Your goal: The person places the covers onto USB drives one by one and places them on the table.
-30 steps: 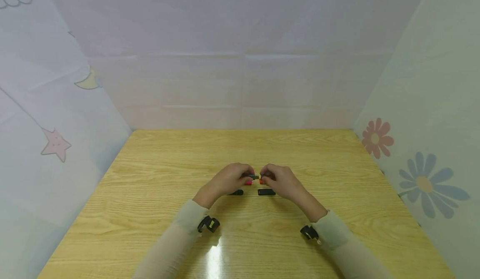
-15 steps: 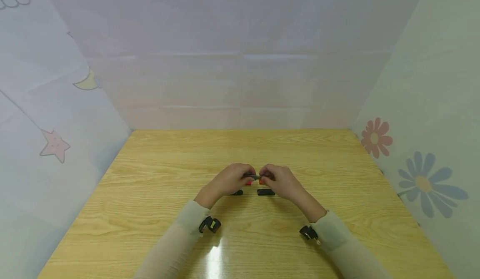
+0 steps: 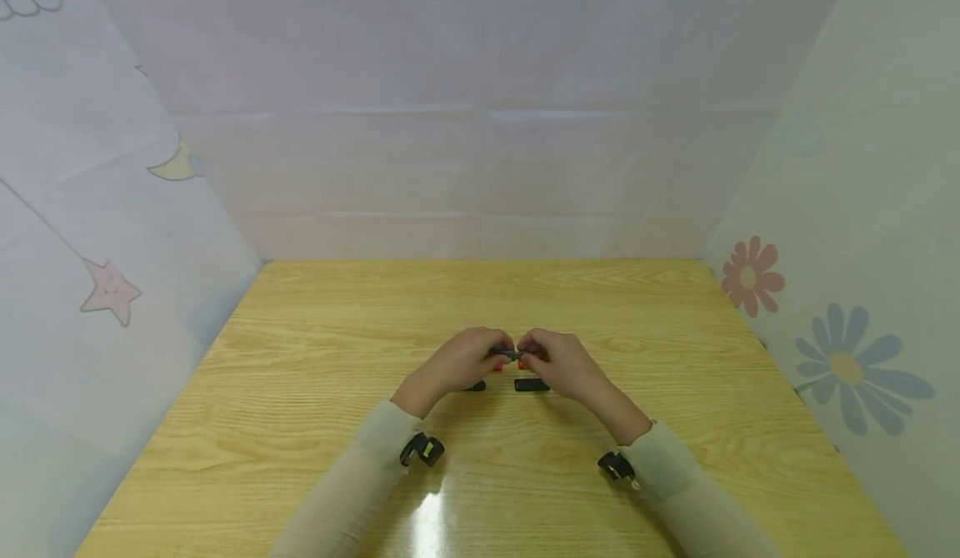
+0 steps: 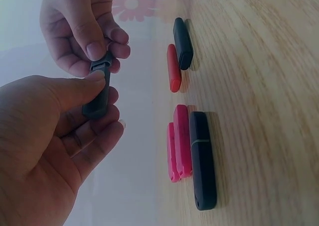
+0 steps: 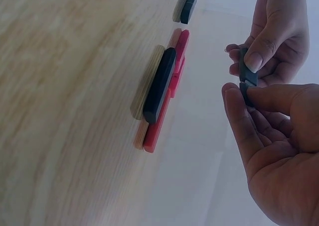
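My left hand point(image 3: 463, 359) pinches the dark grey body of a USB stick point(image 4: 97, 100) between thumb and fingers, above the table. From the right, my right hand point(image 3: 558, 361) pinches a short dark cap point(image 4: 102, 61) at the stick's end. Cap and body meet nearly in line, and a narrow seam shows between them in the right wrist view. No metal plug is visible now. Fingertips hide part of both pieces.
Below the hands, a dark stick with a thin line point(image 4: 203, 161) lies beside two pink pieces point(image 4: 183, 141). Farther right are a red piece point(image 4: 173, 69) and a black piece point(image 4: 183, 44). Wood-grain table point(image 3: 337, 308); pale printed cloth walls point(image 3: 480, 183) enclose it.
The hands have drawn slightly closer together. The stick's metal plug, showing between them a second ago, has gone into the cap and is out of sight.
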`<action>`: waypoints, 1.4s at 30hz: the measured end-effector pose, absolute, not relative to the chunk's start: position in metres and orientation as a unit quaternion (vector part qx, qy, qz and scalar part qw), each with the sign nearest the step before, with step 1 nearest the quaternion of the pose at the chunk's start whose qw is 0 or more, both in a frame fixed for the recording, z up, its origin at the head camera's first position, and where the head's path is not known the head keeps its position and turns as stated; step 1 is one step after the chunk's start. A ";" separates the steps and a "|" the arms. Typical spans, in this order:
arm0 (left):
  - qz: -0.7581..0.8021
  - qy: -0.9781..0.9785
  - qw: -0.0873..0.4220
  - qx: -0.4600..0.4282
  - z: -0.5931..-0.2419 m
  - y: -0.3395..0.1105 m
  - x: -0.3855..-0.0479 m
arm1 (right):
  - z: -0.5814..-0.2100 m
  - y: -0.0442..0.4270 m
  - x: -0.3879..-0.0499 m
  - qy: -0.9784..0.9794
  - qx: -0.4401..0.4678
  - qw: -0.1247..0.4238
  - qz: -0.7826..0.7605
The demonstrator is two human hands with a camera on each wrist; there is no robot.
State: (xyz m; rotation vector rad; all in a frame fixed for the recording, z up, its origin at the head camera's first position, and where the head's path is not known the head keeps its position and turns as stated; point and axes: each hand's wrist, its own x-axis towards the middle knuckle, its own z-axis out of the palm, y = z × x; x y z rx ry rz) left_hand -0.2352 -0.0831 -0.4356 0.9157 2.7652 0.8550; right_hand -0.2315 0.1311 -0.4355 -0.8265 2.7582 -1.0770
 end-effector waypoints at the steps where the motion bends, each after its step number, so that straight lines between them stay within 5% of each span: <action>1: 0.281 0.909 0.051 0.303 -0.436 -0.083 -0.235 | -0.436 0.131 -0.231 0.897 -0.269 0.033 -0.349; 24: 0.327 0.896 0.053 0.297 -0.435 -0.079 -0.238 | -0.432 0.130 -0.231 0.884 -0.273 0.024 -0.380; 42: 0.324 0.902 0.046 0.283 -0.433 -0.073 -0.247 | -0.433 0.122 -0.235 0.896 -0.183 0.024 -0.404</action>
